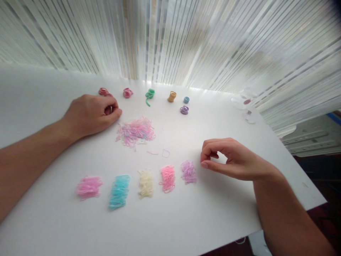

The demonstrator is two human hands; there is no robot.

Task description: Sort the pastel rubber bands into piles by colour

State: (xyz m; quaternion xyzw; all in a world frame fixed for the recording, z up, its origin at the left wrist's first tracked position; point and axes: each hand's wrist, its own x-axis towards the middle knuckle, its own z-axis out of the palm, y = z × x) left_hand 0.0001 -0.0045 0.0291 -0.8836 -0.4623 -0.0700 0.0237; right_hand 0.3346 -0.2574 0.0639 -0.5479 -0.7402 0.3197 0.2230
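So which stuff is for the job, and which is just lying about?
Probably for the job:
mixed pile of loops
pink bundle
blue bundle
cream bundle
coral bundle
purple bundle

Probably just lying about, further back:
red coil
pink coil
green coil
yellow coil
blue coil
purple coil
clear pieces

Band pile (136,132) on table (213,217), bundle row (146,184) before it, coils (172,97) behind

Bare left hand (89,114), bare right hand (234,159), bare forearms (37,145)
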